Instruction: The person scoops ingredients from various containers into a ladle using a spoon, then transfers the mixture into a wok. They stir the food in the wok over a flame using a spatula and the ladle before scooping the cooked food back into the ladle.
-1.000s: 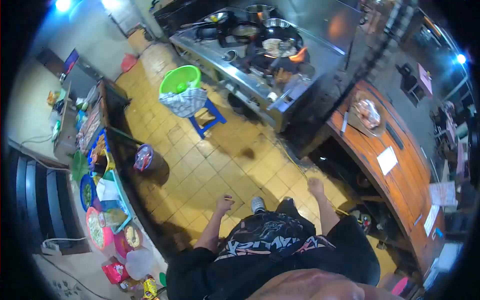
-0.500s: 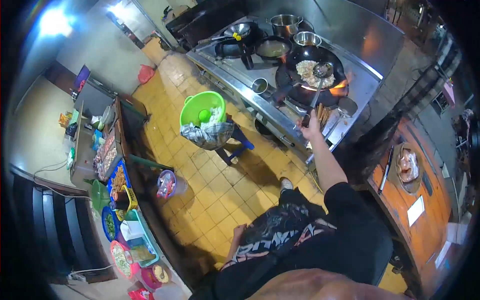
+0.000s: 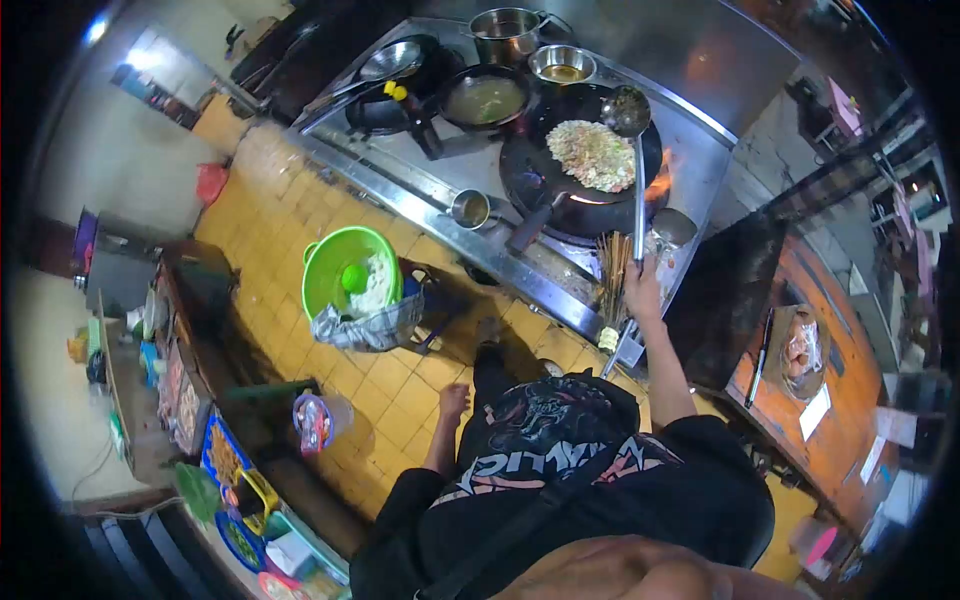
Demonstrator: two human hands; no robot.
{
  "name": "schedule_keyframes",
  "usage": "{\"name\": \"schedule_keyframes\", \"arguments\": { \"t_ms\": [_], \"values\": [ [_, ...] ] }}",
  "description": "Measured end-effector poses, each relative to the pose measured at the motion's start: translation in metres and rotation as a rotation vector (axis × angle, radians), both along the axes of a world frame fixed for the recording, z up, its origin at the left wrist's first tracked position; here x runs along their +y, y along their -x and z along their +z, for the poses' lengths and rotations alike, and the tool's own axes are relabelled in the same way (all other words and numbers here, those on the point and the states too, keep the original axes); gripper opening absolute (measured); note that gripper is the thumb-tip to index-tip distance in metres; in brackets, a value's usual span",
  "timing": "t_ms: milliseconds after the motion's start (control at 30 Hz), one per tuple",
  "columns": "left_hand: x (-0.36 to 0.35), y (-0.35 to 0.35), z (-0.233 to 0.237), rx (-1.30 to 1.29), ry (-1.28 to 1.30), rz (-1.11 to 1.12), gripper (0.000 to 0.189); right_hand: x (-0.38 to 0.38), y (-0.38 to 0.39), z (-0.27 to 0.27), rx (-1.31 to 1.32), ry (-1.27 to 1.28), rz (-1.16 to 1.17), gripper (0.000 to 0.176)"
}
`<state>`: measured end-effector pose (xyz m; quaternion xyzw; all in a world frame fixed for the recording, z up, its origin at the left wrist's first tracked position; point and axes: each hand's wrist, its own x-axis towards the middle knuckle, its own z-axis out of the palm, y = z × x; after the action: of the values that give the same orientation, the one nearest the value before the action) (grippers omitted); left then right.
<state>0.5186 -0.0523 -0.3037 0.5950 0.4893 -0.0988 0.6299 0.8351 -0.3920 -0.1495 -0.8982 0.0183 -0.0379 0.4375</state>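
My right hand [image 3: 643, 292] is shut on the handle end of a long metal ladle [image 3: 640, 200]. The ladle's bowl hangs over the upper right side of a black wok [image 3: 538, 155]. Pale chopped food [image 3: 592, 156] lies spread in the wok, and flames show at its right edge. Beside my right hand is a bundle of thin wooden sticks [image 3: 611, 268]. Down at my side hangs my left hand [image 3: 455, 400], its fingers loosely curled with nothing visible in them. It is nearest to the front of my black shirt.
A green basin [image 3: 318, 275] with white food stands on a stool to the left. On the stove are a pan of liquid [image 3: 486, 98], a steel pot [image 3: 505, 35] and a metal cup [image 3: 470, 208]. An orange wooden table [image 3: 845, 350] stands right; food trays line the left counter.
The ladle's bowl has lifted off the food and moved to the wok's upper right. My view has shifted closer to the stove. My left hand has come forward from my side.
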Motion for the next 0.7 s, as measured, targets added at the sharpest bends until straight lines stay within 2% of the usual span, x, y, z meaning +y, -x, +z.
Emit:
{"name": "schedule_keyframes", "arguments": {
  "t_ms": [33,67,100,133,167,233,267,300,367,400,433,467,500,533,567,633,667,700],
  "values": [
    [0.008,-0.031,-0.006,-0.063,-0.124,-0.089,0.022,0.006,-0.002,0.000,0.001,0.008,-0.030,0.041],
    [0.029,-0.060,-0.023,-0.179,-0.151,-0.326,0.024,0.013,-0.001,0.004,0.132,0.053,-0.016,0.037],
    [0.023,-0.103,0.013,-0.240,-0.196,-0.393,0.026,0.019,0.004,0.008,0.269,0.096,-0.003,0.035],
    [0.024,-0.140,0.052,-0.205,-0.154,-0.502,0.027,0.025,-0.001,0.023,0.329,0.011,0.001,0.033],
    [0.026,-0.168,0.051,-0.247,-0.137,-0.508,0.027,0.029,-0.003,0.021,0.333,0.010,-0.030,0.033],
    [0.032,-0.225,0.054,-0.349,-0.119,-0.578,0.030,0.036,-0.012,0.019,0.212,0.323,-0.096,0.031],
    [0.034,-0.249,0.058,-0.401,-0.113,-0.643,0.032,0.048,-0.007,0.044,0.230,0.397,-0.129,0.038],
    [0.031,-0.269,0.074,-0.409,-0.102,-0.665,0.032,0.057,-0.003,0.040,0.231,0.402,-0.154,0.038],
    [0.023,-0.300,0.115,-0.348,0.048,-0.596,0.040,0.078,0.010,0.025,0.209,0.467,-0.306,0.050],
    [0.021,-0.317,0.114,-0.352,0.059,-0.617,0.040,0.098,0.017,0.050,0.295,0.358,-0.311,0.057],
    [0.019,-0.331,0.108,-0.378,-0.036,-0.681,0.043,0.103,0.013,0.034,0.298,0.365,-0.332,0.057],
    [0.015,-0.345,0.101,-0.405,-0.134,-0.740,0.046,0.107,0.004,0.002,0.086,0.327,-0.233,0.056],
    [0.011,-0.354,0.094,-0.403,-0.122,-0.755,0.046,0.107,0.001,-0.016,-0.118,0.288,-0.130,0.055],
    [0.007,-0.359,0.085,-0.483,-0.150,-0.837,0.048,0.103,-0.005,-0.016,0.264,0.036,-0.133,0.050],
    [0.002,-0.366,0.075,-0.572,-0.178,-0.912,0.049,0.095,-0.004,0.001,0.267,0.040,-0.145,0.050],
    [-0.008,-0.371,0.066,-0.595,-0.241,-0.964,0.050,0.084,0.003,0.081,0.355,0.185,-0.036,0.053],
    [-0.009,-0.372,0.076,-0.497,-0.135,-1.002,0.050,0.086,0.015,0.107,0.356,0.182,-0.050,0.053],
    [-0.009,-0.375,0.082,-0.398,-0.034,-1.036,0.051,0.091,0.033,0.130,0.353,0.398,-0.057,0.053]
  ]
}}
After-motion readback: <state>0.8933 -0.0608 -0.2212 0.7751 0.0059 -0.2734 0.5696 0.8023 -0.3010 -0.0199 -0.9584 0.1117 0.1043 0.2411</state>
